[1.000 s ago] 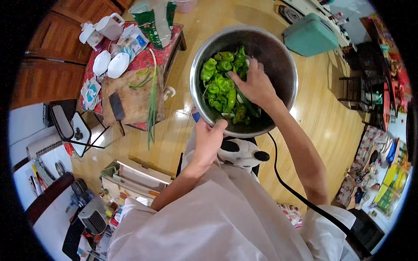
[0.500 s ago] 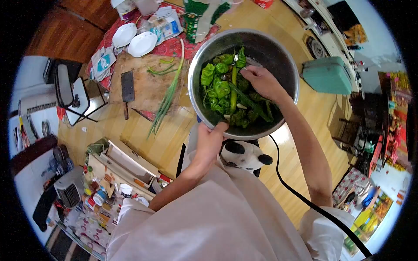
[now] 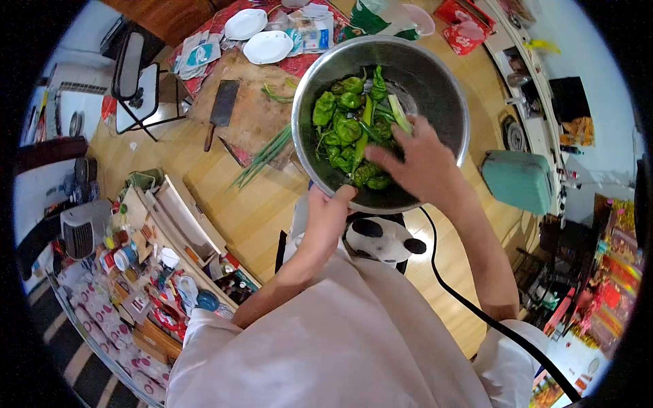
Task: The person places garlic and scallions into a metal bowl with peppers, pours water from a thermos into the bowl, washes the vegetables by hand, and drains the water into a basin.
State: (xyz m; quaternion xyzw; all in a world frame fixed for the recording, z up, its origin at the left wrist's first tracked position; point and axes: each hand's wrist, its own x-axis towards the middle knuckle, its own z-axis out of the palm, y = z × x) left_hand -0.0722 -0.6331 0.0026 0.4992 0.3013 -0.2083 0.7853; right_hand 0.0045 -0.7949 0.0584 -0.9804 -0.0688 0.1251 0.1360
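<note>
A steel bowl (image 3: pixel 445 81) holds wrinkled green peppers (image 3: pixel 347 128) and a long, slender green pepper (image 3: pixel 362 139). A pale green-white stalk piece (image 3: pixel 399 113) lies beside the fingers of my right hand. My left hand (image 3: pixel 325 216) grips the near rim of the bowl, its thumb over the edge. Inside the bowl, my right hand (image 3: pixel 427 166) is over the right side of the peppers with thumb and fingers apart. Its fingertips come close to the stalk and peppers; whether they touch is unclear. What lies under the palm is hidden.
Left of the bowl, a wooden board (image 3: pixel 255 115) carries a cleaver (image 3: pixel 224 103) and scallions (image 3: pixel 265 158). White dishes (image 3: pixel 268 47) sit on a red cloth behind it. A panda-patterned seat (image 3: pixel 381 238) is below the bowl, near a black cable (image 3: pixel 435 262).
My right hand has gone from pinched fingers to spread ones and shifted slightly down. The pale stalk now shows beside it. The view has turned, while my left hand stays on the rim.
</note>
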